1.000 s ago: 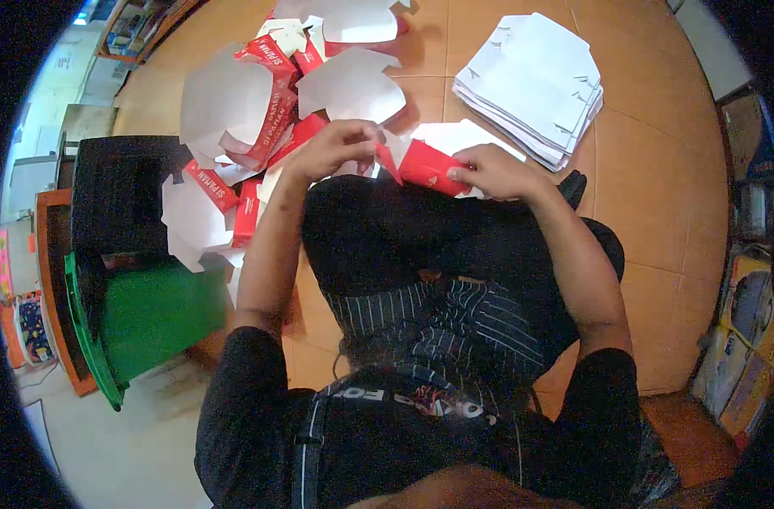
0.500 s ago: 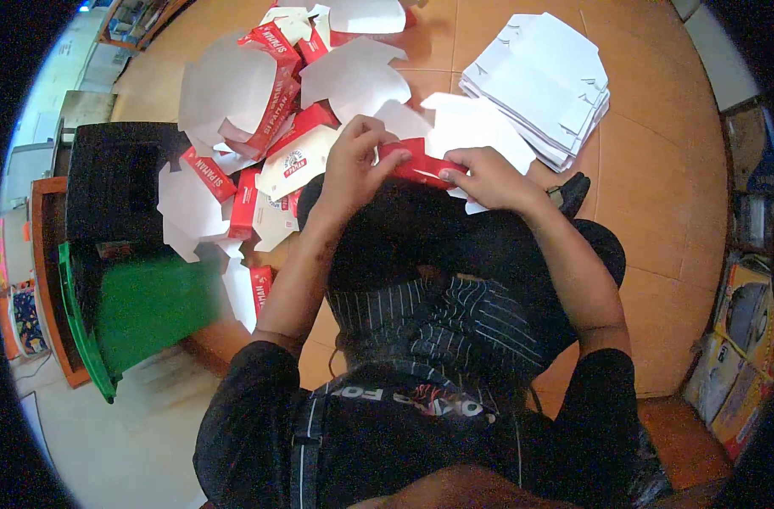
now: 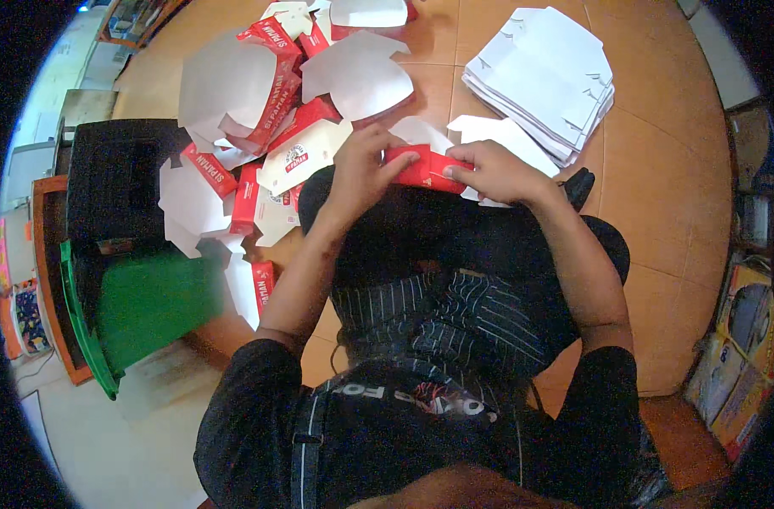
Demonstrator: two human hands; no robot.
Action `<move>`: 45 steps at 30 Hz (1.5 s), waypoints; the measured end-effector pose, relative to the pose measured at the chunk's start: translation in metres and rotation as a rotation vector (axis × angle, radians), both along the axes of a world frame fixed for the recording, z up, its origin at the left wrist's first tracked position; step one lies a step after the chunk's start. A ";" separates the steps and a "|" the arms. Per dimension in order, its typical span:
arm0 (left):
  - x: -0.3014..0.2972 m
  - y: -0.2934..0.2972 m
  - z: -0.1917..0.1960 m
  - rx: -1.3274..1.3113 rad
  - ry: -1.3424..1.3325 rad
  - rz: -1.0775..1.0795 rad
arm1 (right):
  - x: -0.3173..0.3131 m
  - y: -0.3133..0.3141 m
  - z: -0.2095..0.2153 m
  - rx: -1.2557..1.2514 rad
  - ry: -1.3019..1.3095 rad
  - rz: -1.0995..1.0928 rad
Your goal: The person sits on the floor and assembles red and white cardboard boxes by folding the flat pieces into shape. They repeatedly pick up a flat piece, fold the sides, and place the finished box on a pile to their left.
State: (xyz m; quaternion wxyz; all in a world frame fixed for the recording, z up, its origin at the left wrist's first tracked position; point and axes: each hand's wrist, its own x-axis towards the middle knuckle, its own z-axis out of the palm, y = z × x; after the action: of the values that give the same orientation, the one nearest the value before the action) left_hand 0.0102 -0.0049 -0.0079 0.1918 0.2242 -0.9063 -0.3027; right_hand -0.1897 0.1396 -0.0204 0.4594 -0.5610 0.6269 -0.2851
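Observation:
Above my lap I hold a partly folded cardboard food box point(image 3: 427, 170), its red side wall facing me and its white inside flaps spread out beyond. My left hand point(image 3: 366, 165) grips the left end of the red wall, the thumb lying along it. At the other end my right hand point(image 3: 494, 172) pinches the red card between thumb and fingers, where two red panels overlap. Part of the box's far side is hidden behind my hands.
Left of me, red-and-white folded boxes point(image 3: 244, 199) lie heaped on the brown tiled floor point(image 3: 658, 195). A stack of flat white box blanks point(image 3: 539, 68) sits at the far right. A green bin point(image 3: 153, 297) and a black container point(image 3: 124, 182) stand at left.
The box has tilted slightly and its white flaps have dropped lower on the far side. Both hands keep their grip, with the right hand shifted a little to the right.

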 end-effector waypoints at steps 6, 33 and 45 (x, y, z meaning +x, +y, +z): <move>-0.003 0.005 -0.009 0.004 0.044 -0.071 | -0.001 0.002 -0.008 -0.066 0.187 0.026; -0.016 -0.003 -0.011 0.096 -0.334 -0.028 | -0.018 -0.005 0.000 -1.037 0.673 -0.582; -0.021 -0.012 -0.007 0.158 -0.439 -0.040 | 0.002 -0.024 -0.049 -0.511 0.177 -0.280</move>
State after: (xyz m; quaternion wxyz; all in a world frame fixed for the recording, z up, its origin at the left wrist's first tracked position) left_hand -0.0104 -0.0168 -0.0152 -0.0341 0.2809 -0.9040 -0.3205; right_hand -0.1879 0.1158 -0.0689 0.2034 -0.5889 0.6438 -0.4443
